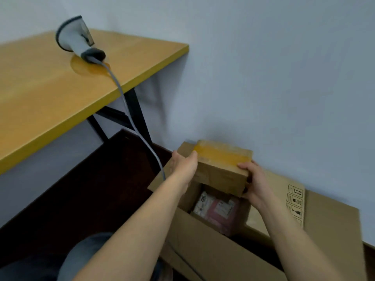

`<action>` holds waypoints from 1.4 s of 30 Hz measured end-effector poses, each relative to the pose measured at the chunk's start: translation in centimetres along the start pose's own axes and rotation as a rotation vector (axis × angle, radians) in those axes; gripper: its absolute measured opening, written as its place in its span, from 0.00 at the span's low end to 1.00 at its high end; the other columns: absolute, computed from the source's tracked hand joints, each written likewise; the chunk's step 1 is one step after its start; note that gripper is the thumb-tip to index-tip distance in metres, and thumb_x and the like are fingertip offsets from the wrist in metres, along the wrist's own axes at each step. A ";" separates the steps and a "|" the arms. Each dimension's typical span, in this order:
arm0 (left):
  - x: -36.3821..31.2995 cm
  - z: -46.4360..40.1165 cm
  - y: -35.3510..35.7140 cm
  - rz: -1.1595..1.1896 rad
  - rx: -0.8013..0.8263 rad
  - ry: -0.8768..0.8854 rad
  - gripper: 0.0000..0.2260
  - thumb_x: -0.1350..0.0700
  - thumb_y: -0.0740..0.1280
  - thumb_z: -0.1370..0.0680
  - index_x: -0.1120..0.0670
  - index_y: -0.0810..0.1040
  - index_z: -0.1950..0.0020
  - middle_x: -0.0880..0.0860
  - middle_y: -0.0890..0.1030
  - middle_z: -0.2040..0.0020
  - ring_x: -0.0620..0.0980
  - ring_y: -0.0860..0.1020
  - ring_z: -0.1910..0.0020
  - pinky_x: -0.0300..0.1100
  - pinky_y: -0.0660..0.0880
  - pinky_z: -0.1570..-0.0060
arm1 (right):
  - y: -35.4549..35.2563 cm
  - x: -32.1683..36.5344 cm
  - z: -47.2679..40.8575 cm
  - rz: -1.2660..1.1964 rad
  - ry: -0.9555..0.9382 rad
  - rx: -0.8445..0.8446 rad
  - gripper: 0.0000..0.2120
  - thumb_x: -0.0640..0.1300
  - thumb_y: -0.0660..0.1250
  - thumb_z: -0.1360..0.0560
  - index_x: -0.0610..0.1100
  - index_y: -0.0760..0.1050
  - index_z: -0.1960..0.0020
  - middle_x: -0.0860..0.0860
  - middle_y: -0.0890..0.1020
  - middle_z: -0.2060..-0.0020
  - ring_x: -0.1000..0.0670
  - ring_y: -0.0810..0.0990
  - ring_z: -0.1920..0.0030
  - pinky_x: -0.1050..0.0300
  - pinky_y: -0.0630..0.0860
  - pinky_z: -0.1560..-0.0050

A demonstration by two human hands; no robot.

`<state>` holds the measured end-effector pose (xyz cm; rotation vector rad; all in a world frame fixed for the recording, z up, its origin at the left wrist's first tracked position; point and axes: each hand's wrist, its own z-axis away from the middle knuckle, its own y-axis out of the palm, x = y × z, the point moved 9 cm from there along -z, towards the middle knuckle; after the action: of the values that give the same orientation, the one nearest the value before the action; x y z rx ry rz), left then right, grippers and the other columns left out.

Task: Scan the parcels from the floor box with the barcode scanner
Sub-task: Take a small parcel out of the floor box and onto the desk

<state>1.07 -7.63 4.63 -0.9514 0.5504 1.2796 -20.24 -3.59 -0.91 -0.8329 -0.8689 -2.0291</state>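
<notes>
A small brown cardboard parcel (221, 165) with yellowish tape across its top hangs just above the open floor box (213, 246). My left hand (183, 165) holds its left end, thumb on top. My right hand (254, 182) grips its right end, fingers curled round the corner. Inside the box lies a red and white parcel (218, 207) with a label. The grey barcode scanner (76, 38) lies on the yellow table (50, 88) at the upper left, its grey cable (129, 112) trailing over the table edge to the floor.
The table stands on black legs (138, 112) close to the box. A pale wall (274, 78) rises right behind the box. The box's flap with printed handling symbols (295, 203) spreads to the right. Dark floor (91, 189) lies under the table.
</notes>
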 end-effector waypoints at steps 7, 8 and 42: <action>-3.6 3.8 -1.5 0.103 0.190 0.064 0.28 0.39 0.58 0.22 0.54 0.65 0.28 0.51 0.71 0.30 0.52 0.71 0.35 0.48 0.68 0.36 | 2.2 2.9 4.2 -0.214 -0.010 0.157 0.11 0.41 0.61 0.33 0.47 0.76 0.52 0.47 0.82 0.59 0.44 0.78 0.55 0.46 0.72 0.48; -4.3 4.6 -1.6 0.109 0.209 0.079 0.23 0.40 0.57 0.21 0.54 0.71 0.34 0.50 0.75 0.37 0.49 0.73 0.40 0.45 0.68 0.40 | 2.5 3.4 4.7 -0.229 -0.028 0.182 0.14 0.42 0.61 0.36 0.47 0.77 0.51 0.47 0.82 0.59 0.43 0.78 0.54 0.44 0.71 0.45; -15.0 14.0 -38.4 0.470 -0.232 0.436 0.15 0.41 0.55 0.20 0.47 0.75 0.57 0.47 0.77 0.59 0.48 0.75 0.59 0.45 0.72 0.46 | 39.5 14.0 24.5 0.261 -0.490 0.911 0.23 0.51 0.62 0.22 0.53 0.67 0.27 0.54 0.83 0.44 0.56 0.82 0.45 0.59 0.75 0.48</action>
<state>32.21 -4.27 34.89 -1.3624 1.0250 1.5843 11.92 -8.50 35.17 -0.8349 -1.6688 -1.0044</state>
